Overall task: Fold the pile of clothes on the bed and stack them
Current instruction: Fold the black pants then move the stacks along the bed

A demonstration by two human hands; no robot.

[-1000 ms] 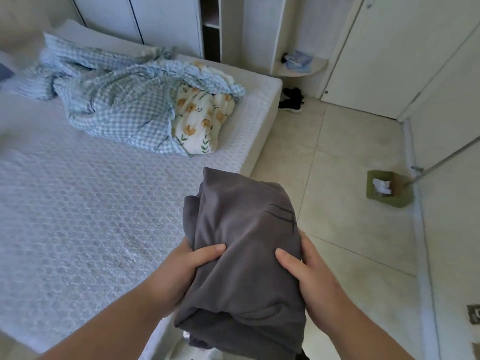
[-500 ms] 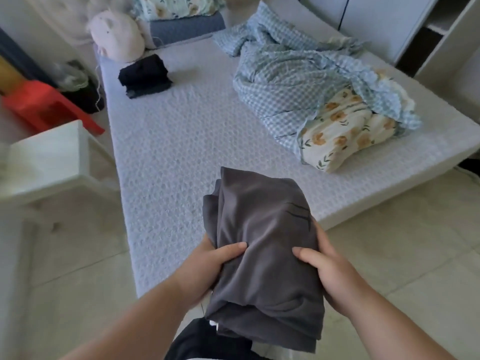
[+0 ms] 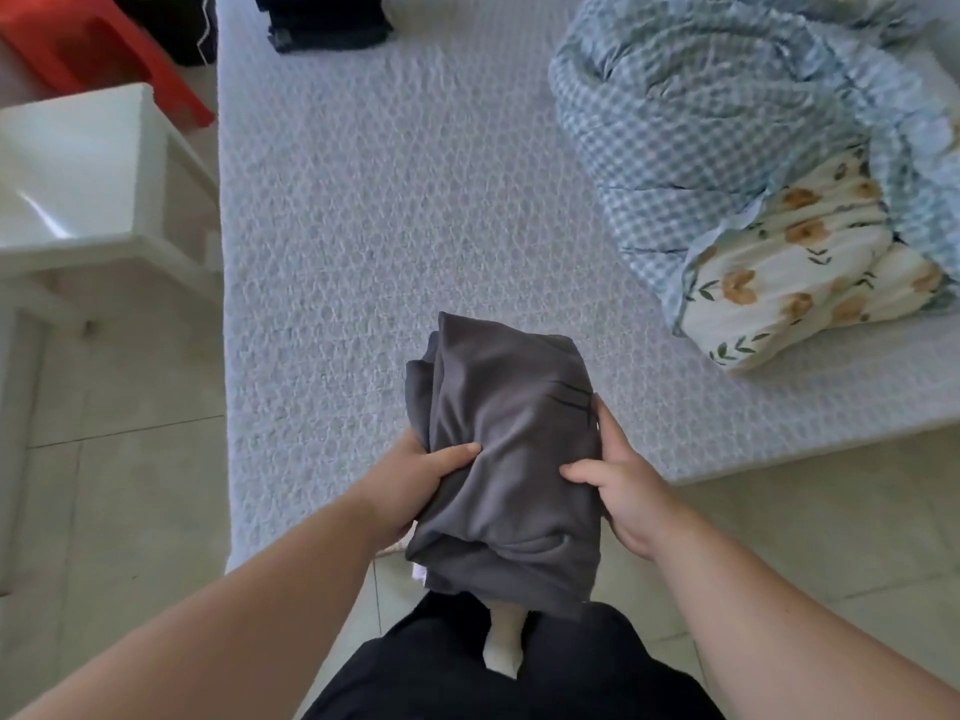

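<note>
A folded dark grey garment (image 3: pixel 511 459) is held in the air over the near corner of the bed (image 3: pixel 395 210). My left hand (image 3: pixel 415 485) grips its left side, thumb on top. My right hand (image 3: pixel 618 485) grips its right side. A bit of white cloth shows under the bundle's lower left edge. A folded black garment (image 3: pixel 322 18) lies on the bed at the far end, partly cut off by the frame's top edge.
A rumpled blue checked quilt (image 3: pixel 727 122) with a flowered cream lining (image 3: pixel 810 272) covers the bed's right side. A white side table (image 3: pixel 88 184) and a red stool (image 3: pixel 98 54) stand left of the bed. Pale floor tiles lie around the bed.
The view has swung left and down, from the bed's right end and the door to its near corner. Both hands keep hold of the grey garment; the black garment is now at the top edge.
</note>
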